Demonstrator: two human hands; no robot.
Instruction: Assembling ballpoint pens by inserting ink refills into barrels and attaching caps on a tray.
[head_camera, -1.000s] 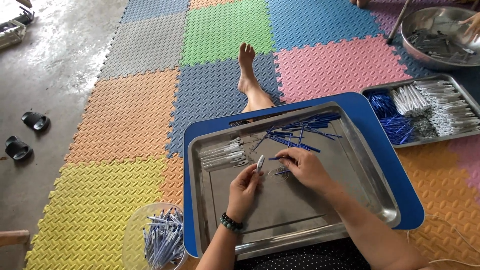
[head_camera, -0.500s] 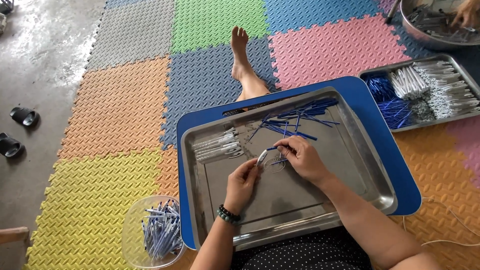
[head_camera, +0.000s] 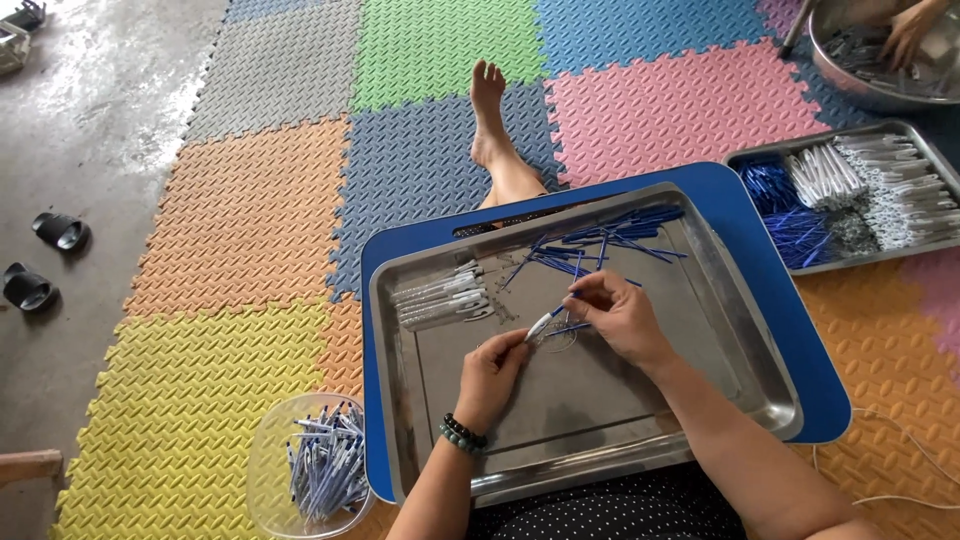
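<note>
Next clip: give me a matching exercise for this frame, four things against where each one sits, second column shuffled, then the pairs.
Things
1. blue refills
2. white barrels
3. plastic bowl
4. sandals

Places
A. on the bare concrete, far left
B. far part of the steel tray, beyond the right hand
C. on the yellow mat, left of the tray, holding finished pens
D. left part of the tray, beyond the left hand

Pairs: 1-B, 2-D, 3-C, 4-A
</note>
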